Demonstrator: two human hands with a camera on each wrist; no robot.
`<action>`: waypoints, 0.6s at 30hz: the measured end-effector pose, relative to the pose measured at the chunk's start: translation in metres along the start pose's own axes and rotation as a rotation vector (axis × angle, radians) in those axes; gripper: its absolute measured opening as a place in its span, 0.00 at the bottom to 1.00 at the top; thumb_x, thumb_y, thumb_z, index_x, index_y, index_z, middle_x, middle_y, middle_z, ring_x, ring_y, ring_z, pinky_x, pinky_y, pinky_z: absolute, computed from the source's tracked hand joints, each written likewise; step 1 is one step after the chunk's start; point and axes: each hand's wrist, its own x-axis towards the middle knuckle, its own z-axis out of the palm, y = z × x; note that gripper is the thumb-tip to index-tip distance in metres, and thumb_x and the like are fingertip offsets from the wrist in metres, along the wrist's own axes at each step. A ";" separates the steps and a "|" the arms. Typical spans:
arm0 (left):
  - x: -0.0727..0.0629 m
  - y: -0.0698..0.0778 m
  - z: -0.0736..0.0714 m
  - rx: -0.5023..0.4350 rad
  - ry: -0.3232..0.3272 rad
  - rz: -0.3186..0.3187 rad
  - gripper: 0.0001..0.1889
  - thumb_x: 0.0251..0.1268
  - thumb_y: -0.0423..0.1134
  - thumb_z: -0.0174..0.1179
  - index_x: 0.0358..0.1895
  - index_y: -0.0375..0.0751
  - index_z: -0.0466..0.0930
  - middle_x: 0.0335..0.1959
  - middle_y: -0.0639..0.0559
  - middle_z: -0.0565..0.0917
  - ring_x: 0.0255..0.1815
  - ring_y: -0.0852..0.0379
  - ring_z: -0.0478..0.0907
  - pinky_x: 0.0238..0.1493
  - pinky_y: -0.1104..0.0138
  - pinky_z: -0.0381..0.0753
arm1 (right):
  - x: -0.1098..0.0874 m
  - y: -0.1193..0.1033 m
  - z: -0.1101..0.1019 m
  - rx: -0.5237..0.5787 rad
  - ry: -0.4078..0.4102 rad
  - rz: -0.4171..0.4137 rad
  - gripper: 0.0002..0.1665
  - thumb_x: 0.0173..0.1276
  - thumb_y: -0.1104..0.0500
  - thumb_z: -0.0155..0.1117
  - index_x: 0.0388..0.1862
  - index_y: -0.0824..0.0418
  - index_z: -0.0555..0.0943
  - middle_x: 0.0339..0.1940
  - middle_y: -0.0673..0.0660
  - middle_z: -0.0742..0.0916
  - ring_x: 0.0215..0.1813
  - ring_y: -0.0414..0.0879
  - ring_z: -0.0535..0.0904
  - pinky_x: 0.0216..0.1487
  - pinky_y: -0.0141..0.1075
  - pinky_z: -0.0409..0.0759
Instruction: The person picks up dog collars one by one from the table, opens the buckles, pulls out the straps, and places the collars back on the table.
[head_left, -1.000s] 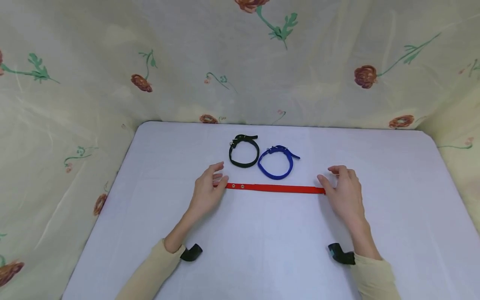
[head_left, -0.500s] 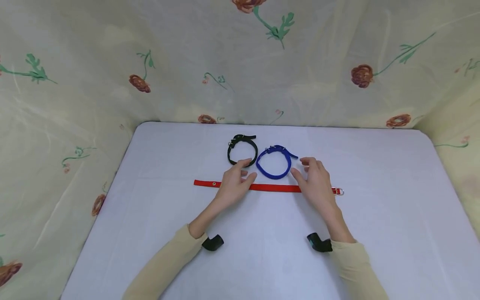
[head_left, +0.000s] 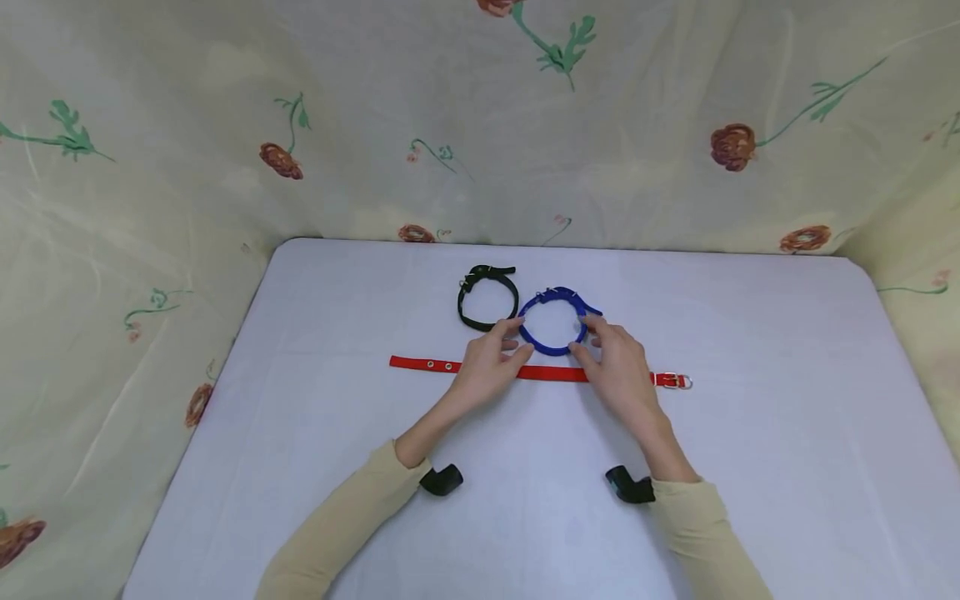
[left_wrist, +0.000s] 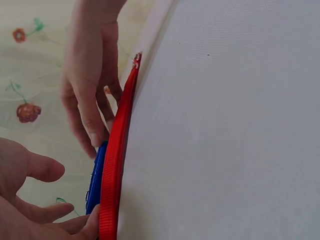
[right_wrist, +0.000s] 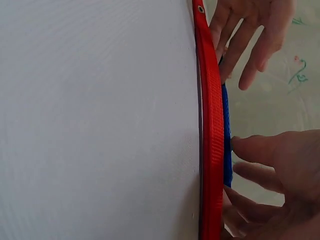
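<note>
Two hands point(head_left: 487, 367) point(head_left: 618, 367), fingers point(head_left: 586, 358) spread, flank the blue collar point(head_left: 552, 351), perhaps touching it, well inside the table's side edges point(head_left: 260, 300).

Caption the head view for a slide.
Left hand and right hand flank a looped blue collar; a black collar and straight red collar lie nearby.

The red strap point(right_wrist: 215, 115) looks like ribbed, woven cloth (its buckle point(head_left: 671, 381) shiny metal).

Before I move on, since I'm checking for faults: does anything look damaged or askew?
No damage or spill shows. Only the red strap differs: it lies straight and unfastened, while the black strap and blue strap form loops.
</note>
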 end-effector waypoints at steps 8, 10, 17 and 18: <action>-0.002 0.002 0.004 -0.058 0.024 -0.024 0.28 0.82 0.42 0.60 0.79 0.37 0.70 0.73 0.36 0.81 0.66 0.40 0.86 0.65 0.50 0.88 | -0.002 -0.002 0.002 -0.021 0.017 -0.044 0.23 0.83 0.53 0.63 0.67 0.65 0.84 0.70 0.71 0.82 0.64 0.64 0.83 0.65 0.60 0.84; -0.003 0.004 0.004 -0.103 0.039 -0.055 0.29 0.82 0.42 0.61 0.79 0.36 0.69 0.72 0.36 0.82 0.67 0.40 0.86 0.66 0.50 0.87 | -0.004 -0.003 0.001 -0.010 0.030 -0.051 0.22 0.83 0.53 0.64 0.66 0.65 0.85 0.69 0.70 0.82 0.62 0.63 0.84 0.62 0.59 0.86; -0.011 0.012 -0.002 -0.277 0.086 -0.161 0.33 0.81 0.40 0.59 0.82 0.35 0.62 0.70 0.37 0.82 0.67 0.42 0.86 0.67 0.52 0.86 | -0.015 -0.013 -0.005 0.008 0.077 -0.080 0.19 0.80 0.53 0.68 0.62 0.62 0.87 0.67 0.67 0.83 0.60 0.61 0.85 0.55 0.56 0.90; -0.014 0.013 -0.003 -0.300 0.088 -0.171 0.33 0.82 0.40 0.59 0.83 0.36 0.62 0.70 0.38 0.82 0.67 0.43 0.86 0.68 0.52 0.86 | -0.017 -0.014 -0.006 0.005 0.081 -0.085 0.19 0.79 0.53 0.69 0.62 0.62 0.87 0.67 0.67 0.84 0.60 0.61 0.85 0.54 0.56 0.90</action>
